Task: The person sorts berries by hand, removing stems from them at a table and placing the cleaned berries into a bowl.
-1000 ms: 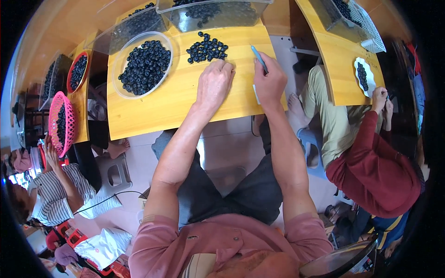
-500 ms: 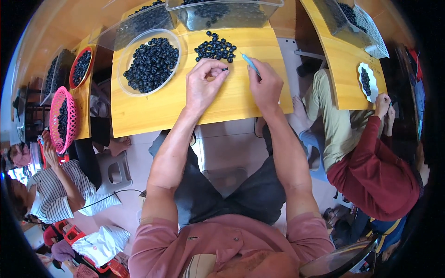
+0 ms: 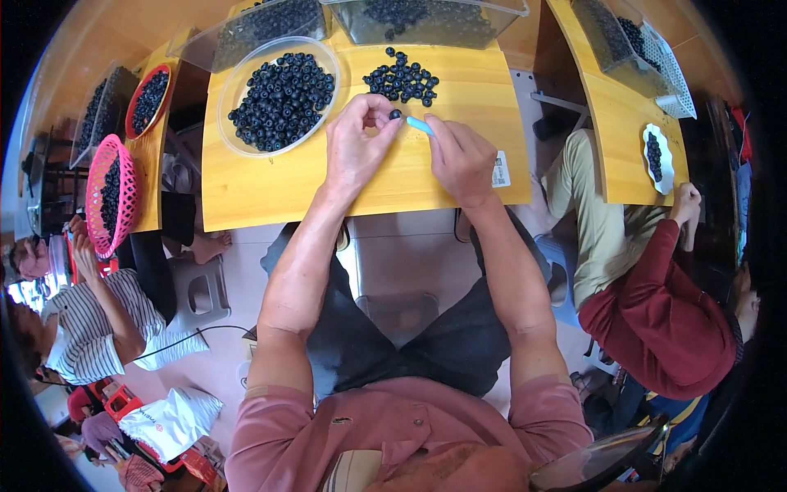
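Observation:
My left hand [image 3: 358, 139] pinches a small round black bead-like piece [image 3: 396, 115] between thumb and fingertips, just above the yellow table [image 3: 328, 215]. In my right hand [image 3: 463, 160] is a light-blue pen-shaped tool [image 3: 420, 125], gripped like a pencil. Its tip points left at the piece, very close to it; whether they touch I cannot tell. Beyond my hands lies a loose pile of similar black pieces [image 3: 400, 79], some showing a hole. A clear round bowl [image 3: 223, 123] full of them stands to the left of the pile.
Two clear bins [image 3: 426, 31] with black pieces line the table's far edge. A label card [image 3: 501, 170] lies beside my right wrist. People sit at tables on both sides, near a pink basket [image 3: 127, 193] on the left and a white scalloped dish [image 3: 667, 168] on the right.
The blue tool has swung left and down, from pointing away to pointing at the held piece. My right hand is closer to my left. The whole view has shifted slightly.

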The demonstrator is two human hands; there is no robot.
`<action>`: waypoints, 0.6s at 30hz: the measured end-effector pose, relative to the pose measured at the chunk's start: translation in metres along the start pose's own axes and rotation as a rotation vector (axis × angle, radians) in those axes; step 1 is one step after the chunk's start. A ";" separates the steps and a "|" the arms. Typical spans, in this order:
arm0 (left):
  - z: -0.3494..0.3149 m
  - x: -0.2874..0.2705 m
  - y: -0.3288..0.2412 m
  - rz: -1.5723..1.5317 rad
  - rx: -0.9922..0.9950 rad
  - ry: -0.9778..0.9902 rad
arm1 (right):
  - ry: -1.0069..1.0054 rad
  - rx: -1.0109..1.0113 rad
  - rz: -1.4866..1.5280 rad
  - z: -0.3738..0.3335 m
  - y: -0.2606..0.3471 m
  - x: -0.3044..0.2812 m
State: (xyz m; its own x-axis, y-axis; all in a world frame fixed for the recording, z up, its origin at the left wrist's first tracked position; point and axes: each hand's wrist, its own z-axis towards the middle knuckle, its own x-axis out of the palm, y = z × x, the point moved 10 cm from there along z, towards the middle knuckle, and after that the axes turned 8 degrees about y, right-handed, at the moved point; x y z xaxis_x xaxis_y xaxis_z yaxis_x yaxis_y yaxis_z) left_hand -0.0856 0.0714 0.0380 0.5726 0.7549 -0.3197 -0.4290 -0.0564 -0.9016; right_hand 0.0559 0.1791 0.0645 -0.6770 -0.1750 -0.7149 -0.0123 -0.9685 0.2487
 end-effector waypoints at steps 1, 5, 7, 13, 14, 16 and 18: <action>0.000 0.001 -0.003 0.025 0.018 0.008 | 0.021 0.000 -0.011 -0.001 0.000 0.002; 0.000 0.004 -0.008 0.029 0.035 0.014 | -0.027 -0.050 -0.041 0.001 0.004 0.000; 0.001 0.005 -0.008 0.008 0.040 0.013 | -0.021 -0.046 -0.051 0.000 0.003 0.000; -0.001 0.007 -0.009 0.008 0.052 0.014 | -0.014 -0.042 -0.055 0.000 0.002 0.000; -0.001 0.007 -0.008 0.008 0.052 0.015 | -0.009 -0.048 -0.052 0.000 0.003 0.001; -0.001 0.007 -0.007 -0.023 0.047 0.012 | -0.006 -0.046 -0.054 0.000 0.003 0.000; -0.001 0.006 -0.005 -0.021 0.039 0.016 | -0.003 -0.045 -0.056 0.001 0.004 -0.001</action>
State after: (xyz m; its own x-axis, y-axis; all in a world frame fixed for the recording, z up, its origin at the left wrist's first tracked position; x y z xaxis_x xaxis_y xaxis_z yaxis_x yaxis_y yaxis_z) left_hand -0.0789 0.0757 0.0401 0.5924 0.7453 -0.3059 -0.4436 -0.0152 -0.8961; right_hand 0.0553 0.1755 0.0671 -0.6782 -0.1203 -0.7249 -0.0170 -0.9837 0.1792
